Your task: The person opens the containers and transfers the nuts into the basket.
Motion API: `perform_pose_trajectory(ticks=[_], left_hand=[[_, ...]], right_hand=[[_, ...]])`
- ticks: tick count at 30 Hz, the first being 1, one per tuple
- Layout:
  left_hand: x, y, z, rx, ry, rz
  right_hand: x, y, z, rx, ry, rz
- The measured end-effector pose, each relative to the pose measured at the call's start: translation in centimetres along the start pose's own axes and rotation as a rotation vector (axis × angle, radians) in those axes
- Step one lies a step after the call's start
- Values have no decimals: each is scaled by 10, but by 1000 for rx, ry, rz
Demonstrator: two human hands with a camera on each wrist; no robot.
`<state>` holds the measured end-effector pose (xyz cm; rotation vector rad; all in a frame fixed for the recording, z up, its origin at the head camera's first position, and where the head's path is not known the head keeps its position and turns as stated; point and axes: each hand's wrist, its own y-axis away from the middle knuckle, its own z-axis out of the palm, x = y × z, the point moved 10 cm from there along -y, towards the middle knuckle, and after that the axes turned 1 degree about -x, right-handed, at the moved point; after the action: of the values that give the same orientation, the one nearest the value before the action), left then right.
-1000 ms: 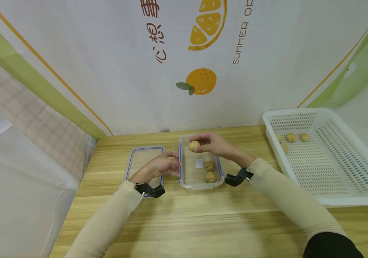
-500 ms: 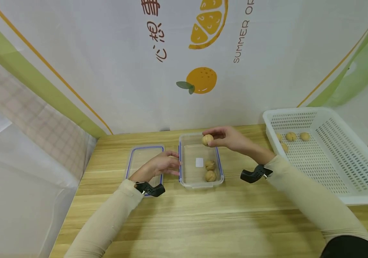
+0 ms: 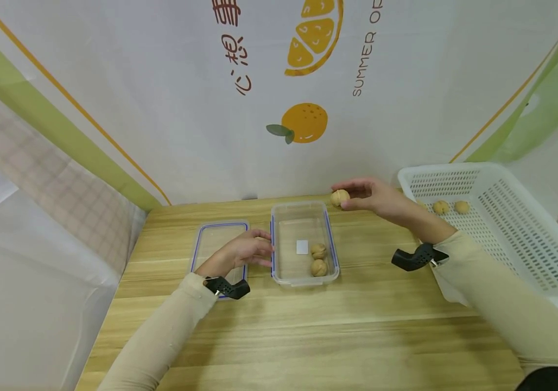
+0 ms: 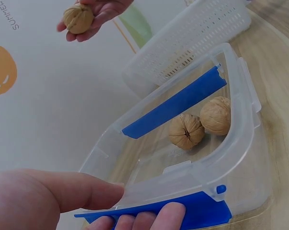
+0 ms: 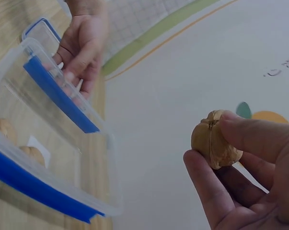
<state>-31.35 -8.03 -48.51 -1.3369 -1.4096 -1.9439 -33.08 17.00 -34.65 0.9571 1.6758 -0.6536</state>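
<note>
My right hand (image 3: 379,202) pinches a walnut (image 3: 340,197) between thumb and fingers, above the table's back edge, right of a clear plastic food container (image 3: 286,224) with blue clips. The right wrist view shows this walnut's seam side, held at the fingertips. Two more walnuts (image 3: 318,259) lie in the container's front right corner, beside a small white square (image 3: 302,247). My left hand (image 3: 246,250) touches the container's left side, its relaxed fingers against the blue clip (image 4: 197,211) and the thumb near the rim in the left wrist view.
A white perforated basket (image 3: 496,260) stands at the right, with a few walnuts (image 3: 441,207) at its back left; my right arm hides part of it. The blue-edged lid (image 3: 208,239) lies left of the container, partly under my left hand. A printed curtain hangs behind the table.
My right hand has carried the walnut from above the container rightward and back, past its right side. The left hand stays where it was; the two walnuts in the container have not moved.
</note>
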Motion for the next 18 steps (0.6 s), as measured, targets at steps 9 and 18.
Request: perform_pose_trajectory(ticks=[9,18], left_hand=[[-1,0,0,-5,5,-4],[0,1,0,1,-9,2]], right_hand=[[-4,23,-31,78,17,-1],[-2,43,-51,77,6,-25]])
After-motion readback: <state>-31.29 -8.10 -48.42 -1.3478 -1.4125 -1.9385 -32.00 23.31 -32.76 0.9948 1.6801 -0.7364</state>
